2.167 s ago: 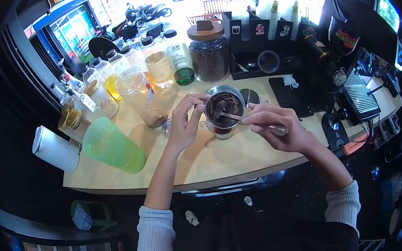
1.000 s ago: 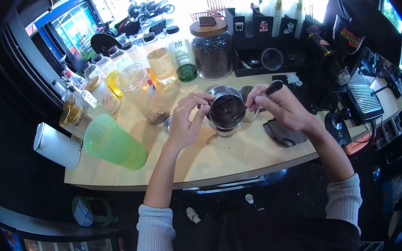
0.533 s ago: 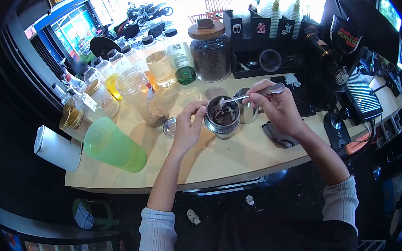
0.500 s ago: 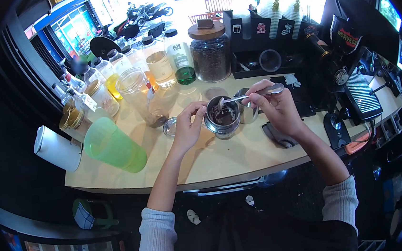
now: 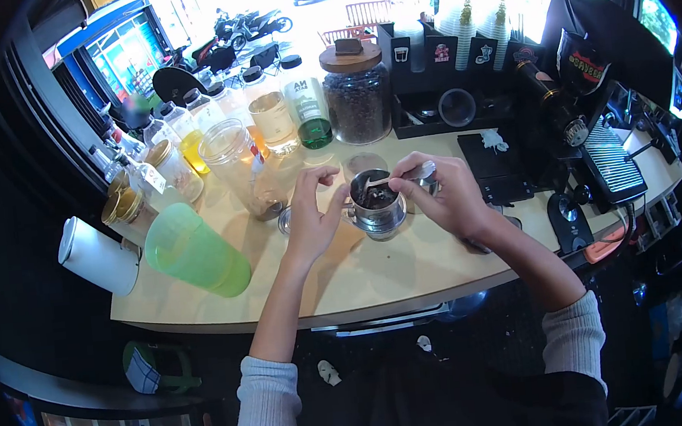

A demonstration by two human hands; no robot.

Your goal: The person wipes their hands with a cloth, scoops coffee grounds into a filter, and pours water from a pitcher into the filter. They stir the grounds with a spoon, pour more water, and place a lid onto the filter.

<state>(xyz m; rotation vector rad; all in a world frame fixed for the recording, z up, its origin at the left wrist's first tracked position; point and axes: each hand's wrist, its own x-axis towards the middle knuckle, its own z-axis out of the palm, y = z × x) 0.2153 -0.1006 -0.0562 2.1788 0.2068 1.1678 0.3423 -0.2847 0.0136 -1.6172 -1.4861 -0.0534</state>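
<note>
The metal cup (image 5: 377, 219) with dark contents is midway between the front and far edges of the table (image 5: 339, 282). The right hand (image 5: 451, 195) has its grip closed around a spoon (image 5: 377, 182), its tip inside the cup. The left hand (image 5: 313, 215) is beside the cup; whether its grip pinches the handle, I cannot tell. A green pitcher (image 5: 199, 254) stands near the left front corner.
</note>
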